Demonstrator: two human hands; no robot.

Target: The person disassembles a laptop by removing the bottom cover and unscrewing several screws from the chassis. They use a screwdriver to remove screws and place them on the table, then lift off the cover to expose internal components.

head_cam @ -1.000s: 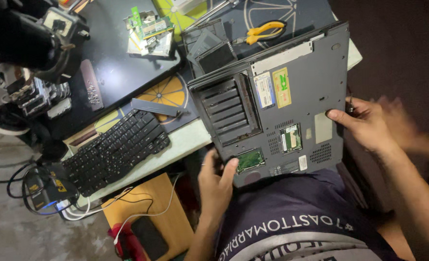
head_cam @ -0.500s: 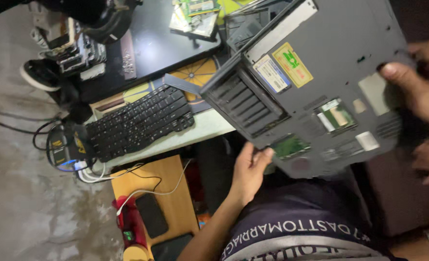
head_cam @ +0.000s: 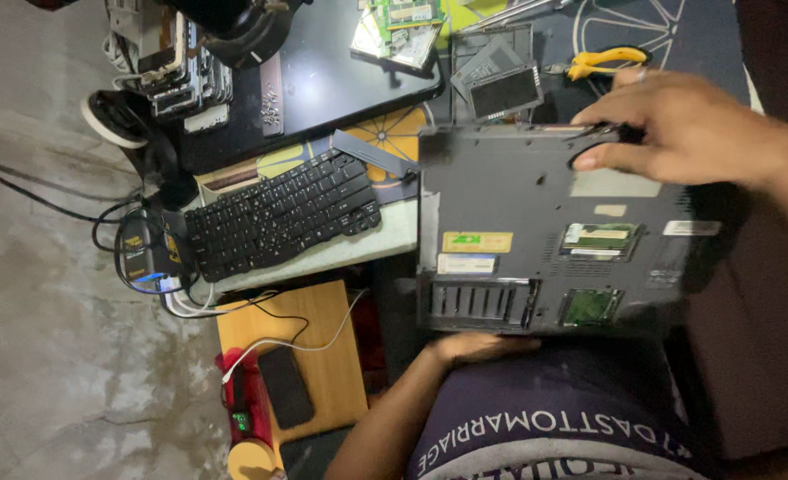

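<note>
Left hand (head_cam: 478,347) pressed flat under the near edge of an upturned grey laptop base (head_cam: 536,231), fingers together and supporting that edge against the lap; fingertips hidden beneath the casing. Right hand (head_cam: 678,129) clamped over the far edge of the same base, thumb on the underside panel, remaining fingers curled over the rim out of sight. Base held between the two hands, underside up and roughly level, above the lap and just off the tabletop (head_cam: 385,240) edge.

On the underside, between the hands: yellow label (head_cam: 476,241) and white label (head_cam: 465,263) side by side, a ribbed vent grille (head_cam: 476,302) just above the left hand, two open bays showing green circuit boards (head_cam: 591,307).

To the left of the left hand: wooden stool (head_cam: 323,356) carrying a dark phone (head_cam: 286,387) with a white cable running to it.

Further out, left of the base: detached black keyboard (head_cam: 278,213) lying on the tabletop, a power adapter with tangled cords (head_cam: 150,253) at its far end.

Beyond the right hand: a small dark cover plate (head_cam: 501,89) just past the base, yellow-handled pliers (head_cam: 603,60) beside the fingers, loose green memory modules (head_cam: 398,31) on a dark laptop lid (head_cam: 323,89) further off.
</note>
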